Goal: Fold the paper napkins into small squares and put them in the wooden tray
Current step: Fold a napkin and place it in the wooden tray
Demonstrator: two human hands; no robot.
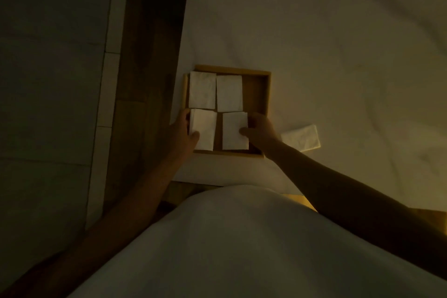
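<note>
A square wooden tray (265, 94) lies on a white sheet near its left edge. Several folded white napkins lie in it: two at the back (202, 91) (229, 93) and two at the front. My left hand (181, 133) grips the front left napkin (204, 126), thumb on top. My right hand (260, 129) pinches the front right napkin (234, 130) by its right edge, thumb on top. One more folded napkin (301, 138) rests on the sheet just right of the tray, beside my right wrist.
A dark wooden floor strip (150, 55) runs along the left of the white sheet (338, 43), with a pale tiled band (111, 80) beyond it. My white-clad body (229, 237) fills the bottom of the view. The light is dim.
</note>
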